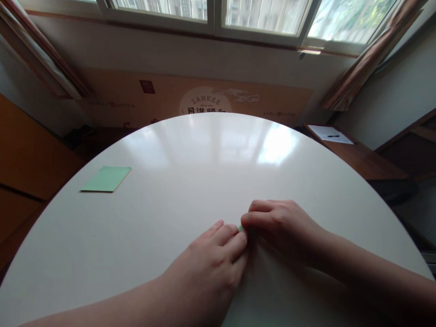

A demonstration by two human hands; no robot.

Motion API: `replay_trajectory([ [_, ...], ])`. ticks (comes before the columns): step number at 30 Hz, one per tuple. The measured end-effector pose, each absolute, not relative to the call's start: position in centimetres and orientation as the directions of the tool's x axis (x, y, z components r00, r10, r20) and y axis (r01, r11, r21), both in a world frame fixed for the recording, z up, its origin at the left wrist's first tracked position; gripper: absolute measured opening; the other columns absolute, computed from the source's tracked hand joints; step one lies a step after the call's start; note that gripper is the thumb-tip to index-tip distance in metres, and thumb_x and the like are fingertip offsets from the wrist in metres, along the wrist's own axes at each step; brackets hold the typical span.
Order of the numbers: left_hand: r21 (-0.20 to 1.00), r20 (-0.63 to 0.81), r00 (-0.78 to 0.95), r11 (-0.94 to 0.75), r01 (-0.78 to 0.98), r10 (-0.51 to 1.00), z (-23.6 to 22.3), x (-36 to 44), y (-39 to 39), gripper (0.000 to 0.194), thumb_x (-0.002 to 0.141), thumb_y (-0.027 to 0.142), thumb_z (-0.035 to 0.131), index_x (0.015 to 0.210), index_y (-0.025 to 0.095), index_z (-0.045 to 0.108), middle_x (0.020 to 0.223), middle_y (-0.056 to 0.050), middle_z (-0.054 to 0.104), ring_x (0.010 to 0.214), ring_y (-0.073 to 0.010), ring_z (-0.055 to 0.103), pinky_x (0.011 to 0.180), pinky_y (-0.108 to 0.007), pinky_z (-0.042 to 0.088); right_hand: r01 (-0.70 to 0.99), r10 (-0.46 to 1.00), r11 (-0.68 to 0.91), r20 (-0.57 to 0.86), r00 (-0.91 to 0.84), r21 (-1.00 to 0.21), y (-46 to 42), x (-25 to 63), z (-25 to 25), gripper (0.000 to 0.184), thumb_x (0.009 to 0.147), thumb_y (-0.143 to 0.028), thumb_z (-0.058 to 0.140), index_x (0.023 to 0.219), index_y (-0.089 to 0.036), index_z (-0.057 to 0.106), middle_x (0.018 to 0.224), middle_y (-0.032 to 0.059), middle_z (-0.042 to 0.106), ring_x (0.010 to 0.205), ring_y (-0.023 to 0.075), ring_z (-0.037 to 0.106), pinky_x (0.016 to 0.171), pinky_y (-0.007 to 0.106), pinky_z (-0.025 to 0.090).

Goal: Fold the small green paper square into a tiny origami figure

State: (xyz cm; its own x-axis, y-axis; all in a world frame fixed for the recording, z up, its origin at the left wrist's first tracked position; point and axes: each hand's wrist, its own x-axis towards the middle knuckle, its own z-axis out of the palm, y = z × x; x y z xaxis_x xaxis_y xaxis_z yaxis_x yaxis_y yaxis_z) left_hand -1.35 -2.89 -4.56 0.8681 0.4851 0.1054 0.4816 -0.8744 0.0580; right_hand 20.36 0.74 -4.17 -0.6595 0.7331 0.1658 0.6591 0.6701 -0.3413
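Note:
Near the front of the white round table [190,190], my left hand [218,254] and my right hand [279,222] meet with their fingertips almost touching. A sliver of light green paper [240,228] shows between them; the rest of it is hidden under the fingers. The left hand rests with bent fingers closed over the paper, its index finger a little raised. The right hand pinches at the paper's right side with curled fingers. Off to the left lies a flat pad of light green paper sheets [107,178], apart from both hands.
Behind the table's far edge, a printed banner [286,97] hangs low on the wall beneath a window [262,16]. A brown wooden side table [368,156] at the right bears a white sheet [329,132] with a dark pen on it. Curtains [371,54] hang at both sides.

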Motion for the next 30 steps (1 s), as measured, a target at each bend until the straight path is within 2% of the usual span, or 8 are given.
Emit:
replay_trajectory([
  [2, 0.058, 0.107, 0.866, -0.873, 0.485, 0.488, -4.6, -1.4, -2.9, 0.034, 0.095, 0.019, 0.045, 0.121, 0.012, 0.066, 0.123, -0.011, 0.066, 0.111, -0.0286, 0.058, 0.111, -0.045, 0.039, 0.655, 0.738, 0.667, 0.188, -0.649, -0.355, 0.7, 20.5, -4.1, 0.017, 0.085, -0.01, 0.058, 0.081, -0.024, 0.068, 0.077, -0.0021, 0.062, 0.065, 0.0123, 0.055, 0.056, 0.025, 0.032],
  [7, 0.053, 0.122, 0.86, -0.868, 0.493, 0.496, -4.4, -1.4, -3.0, 0.043, 0.095, 0.021, 0.044, 0.133, 0.006, 0.057, 0.133, -0.014, 0.061, 0.111, -0.0301, 0.057, 0.109, -0.045, 0.04, 0.571, 0.738, 0.646, 0.223, -0.636, -0.506, 0.6, 21.7, -3.7, 0.023, 0.095, -0.015, 0.052, 0.096, -0.024, 0.073, 0.087, 0.0014, 0.066, 0.067, 0.0115, 0.059, 0.061, 0.023, 0.039],
  [14, 0.034, 0.106, 0.866, -0.872, 0.488, 0.489, -4.3, -1.3, -3.0, 0.047, 0.094, 0.021, 0.043, 0.137, 0.003, 0.054, 0.133, -0.016, 0.061, 0.108, -0.031, 0.058, 0.107, -0.047, 0.042, 0.582, 0.686, 0.696, 0.149, -0.712, -0.419, 0.4, 21.8, -3.3, 0.021, 0.092, -0.015, 0.058, 0.097, -0.027, 0.075, 0.079, -0.0005, 0.066, 0.063, 0.0118, 0.06, 0.058, 0.023, 0.037],
  [17, 0.018, 0.129, 0.864, -0.873, 0.488, 0.486, -4.4, -1.3, -3.1, 0.047, 0.095, 0.021, 0.042, 0.137, 0.002, 0.054, 0.134, -0.017, 0.061, 0.108, -0.0313, 0.058, 0.106, -0.047, 0.042, 0.607, 0.683, 0.704, 0.118, -0.721, -0.368, 0.0, 21.9, -2.6, 0.021, 0.093, -0.016, 0.056, 0.091, -0.025, 0.075, 0.075, 0.0001, 0.065, 0.06, 0.0115, 0.057, 0.056, 0.024, 0.035],
  [22, 0.006, 0.147, 0.869, -0.879, 0.477, 0.472, -4.2, -1.2, -3.0, 0.045, 0.096, 0.022, 0.042, 0.133, 0.003, 0.057, 0.132, -0.016, 0.062, 0.103, -0.0303, 0.06, 0.104, -0.046, 0.043, 0.631, 0.691, 0.679, 0.036, -0.722, -0.376, -0.6, 22.4, -1.6, 0.023, 0.094, -0.014, 0.055, 0.088, -0.023, 0.075, 0.073, 0.0002, 0.064, 0.058, 0.0109, 0.057, 0.054, 0.023, 0.033],
  [27, 0.001, 0.147, 0.874, -0.884, 0.467, 0.462, -4.1, -1.3, -3.0, 0.043, 0.095, 0.02, 0.043, 0.132, 0.003, 0.058, 0.13, -0.017, 0.063, 0.102, -0.0297, 0.059, 0.104, -0.046, 0.042, 0.617, 0.698, 0.636, 0.003, -0.716, -0.464, -0.2, 23.3, -1.6, 0.02, 0.093, -0.014, 0.058, 0.088, -0.023, 0.076, 0.075, 0.0, 0.067, 0.06, 0.0107, 0.06, 0.056, 0.022, 0.038],
  [30, 0.019, 0.149, 0.878, -0.889, 0.458, 0.455, -3.9, -1.3, -2.9, 0.044, 0.094, 0.019, 0.046, 0.134, 0.005, 0.056, 0.13, -0.018, 0.062, 0.104, -0.0294, 0.059, 0.103, -0.045, 0.043, 0.59, 0.736, 0.586, 0.06, -0.674, -0.555, 0.7, 24.2, -1.8, 0.016, 0.093, -0.018, 0.06, 0.092, -0.023, 0.076, 0.081, 0.0007, 0.069, 0.066, 0.0109, 0.063, 0.061, 0.021, 0.043],
])
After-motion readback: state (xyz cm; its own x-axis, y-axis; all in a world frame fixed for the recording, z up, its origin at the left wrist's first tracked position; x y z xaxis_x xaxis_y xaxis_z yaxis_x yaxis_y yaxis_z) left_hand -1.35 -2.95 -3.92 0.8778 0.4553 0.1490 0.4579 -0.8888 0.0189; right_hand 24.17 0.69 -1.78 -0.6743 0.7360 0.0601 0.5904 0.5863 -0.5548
